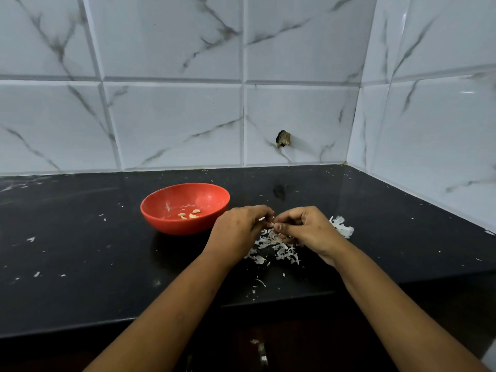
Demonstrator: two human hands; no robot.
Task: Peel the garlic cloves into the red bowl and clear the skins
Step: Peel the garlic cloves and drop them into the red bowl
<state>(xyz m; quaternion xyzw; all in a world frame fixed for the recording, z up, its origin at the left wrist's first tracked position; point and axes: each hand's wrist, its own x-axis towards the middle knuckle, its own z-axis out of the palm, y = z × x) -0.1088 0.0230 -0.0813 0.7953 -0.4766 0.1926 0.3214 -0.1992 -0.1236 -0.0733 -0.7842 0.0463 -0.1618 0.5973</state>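
Observation:
A red bowl [171, 221] stands on the black counter, left of my hands, with three peeled garlic cloves [189, 213] at its bottom. My left hand [236, 232] and my right hand [306, 229] meet fingertip to fingertip just right of the bowl. Between them they pinch a small garlic clove [271, 223], mostly hidden by the fingers. Under and behind my hands lies a pile of white garlic skins [276, 248], with a larger clump of skins [342, 226] beyond my right hand.
The black counter [80, 251] carries scattered skin flecks on its left side and near its front edge. White marbled tile walls close the back and the right side. A cabinet handle [263, 355] shows below the counter edge.

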